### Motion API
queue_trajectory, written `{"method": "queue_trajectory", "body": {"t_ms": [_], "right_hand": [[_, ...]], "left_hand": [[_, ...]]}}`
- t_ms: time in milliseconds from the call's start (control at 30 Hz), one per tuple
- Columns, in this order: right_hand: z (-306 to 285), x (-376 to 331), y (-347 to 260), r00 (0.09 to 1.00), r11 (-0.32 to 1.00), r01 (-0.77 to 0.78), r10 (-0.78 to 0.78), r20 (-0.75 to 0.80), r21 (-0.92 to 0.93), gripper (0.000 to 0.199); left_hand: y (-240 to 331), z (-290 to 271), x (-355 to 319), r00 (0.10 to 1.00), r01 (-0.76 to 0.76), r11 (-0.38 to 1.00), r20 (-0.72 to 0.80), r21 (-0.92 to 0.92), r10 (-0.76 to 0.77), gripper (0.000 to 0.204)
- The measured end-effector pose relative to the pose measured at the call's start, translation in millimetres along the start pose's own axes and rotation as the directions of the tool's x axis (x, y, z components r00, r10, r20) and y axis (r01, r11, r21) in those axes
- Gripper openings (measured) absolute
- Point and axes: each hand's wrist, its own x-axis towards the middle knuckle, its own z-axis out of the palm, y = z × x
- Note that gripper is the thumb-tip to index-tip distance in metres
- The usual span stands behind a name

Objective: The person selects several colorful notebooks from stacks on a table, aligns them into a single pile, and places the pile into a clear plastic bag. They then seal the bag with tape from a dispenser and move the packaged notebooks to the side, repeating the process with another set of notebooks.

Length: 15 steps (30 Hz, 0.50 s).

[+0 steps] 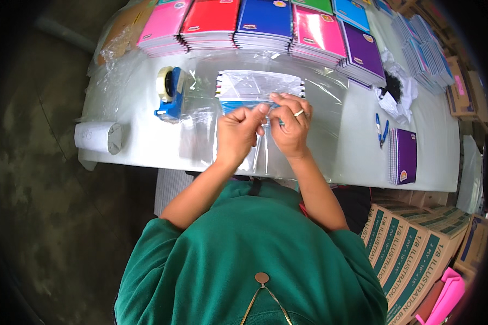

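Fingertips of both hands meet at the near edge of a clear plastic bag (257, 89) that holds a small stack of notebooks, lying flat on the white table (146, 143) straight ahead of the person. The left hand (237, 132) is closed into a pinch on the loose film at the bag's mouth, thumb against forefinger, and the right hand (291, 122), wearing a ring, pinches the same flap just beside it, so the two nearly touch. The film looks thin, slick and floppy, likely to crease or slide from a light grip, so it is best taken at the edge, as here; the bagged stack should be stiff and fairly light, best lifted from its sides. Left of the bag stands a blue tape dispenser (169, 93), and farther left a white paper roll (98, 137). Stacks of coloured notebooks (265, 24) line the far edge. A purple spiral notebook (402, 155) and blue pens (381, 130) lie to the right.
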Motion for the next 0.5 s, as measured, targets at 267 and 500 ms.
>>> {"method": "queue_trajectory", "body": {"t_ms": [267,500], "right_hand": [[-32,20,-25,0.896,0.981,-0.092,0.155,0.417,-0.169,0.044],[-69,-49,-32,0.912,0.977,0.208,-0.182,0.367,-0.033,0.039]], "left_hand": [[-77,-6,21,0.976,0.12,0.992,-0.184,0.032,-0.112,0.041],[-97,-99,34,0.716,0.673,0.57,0.607,-0.471,-0.344,0.067]]}}
